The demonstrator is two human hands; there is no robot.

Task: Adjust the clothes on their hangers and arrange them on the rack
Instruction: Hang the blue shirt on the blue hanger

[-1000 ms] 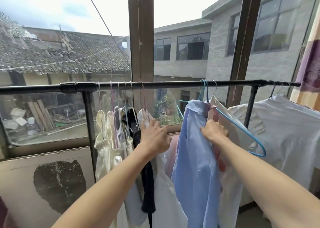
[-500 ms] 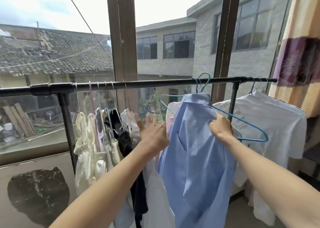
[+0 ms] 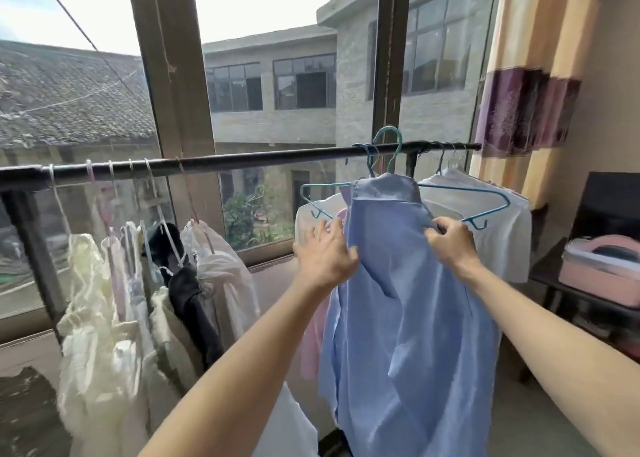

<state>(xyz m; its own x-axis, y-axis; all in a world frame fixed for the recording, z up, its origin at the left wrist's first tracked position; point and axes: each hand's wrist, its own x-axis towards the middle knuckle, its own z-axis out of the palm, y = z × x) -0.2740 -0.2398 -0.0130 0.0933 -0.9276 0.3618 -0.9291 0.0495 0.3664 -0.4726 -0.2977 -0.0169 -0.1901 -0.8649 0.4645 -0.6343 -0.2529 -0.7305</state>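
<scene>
We've got the blue shirt (image 3: 408, 304) under the rack bar (image 3: 242, 160), slumped off both arms of its blue hanger (image 3: 464, 193) — left hand (image 3: 325, 255) gripping its left edge, right hand (image 3: 450, 245) pinching, it seems, the right shoulder — so this one's unfinished, the pale bunch (image 3: 114, 300) far left likely awaiting spacing.

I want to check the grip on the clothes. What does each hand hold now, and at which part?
Both hold the blue shirt near its shoulders: the left hand at its left edge, the right hand pinching the right shoulder fabric under the blue hanger.
</scene>
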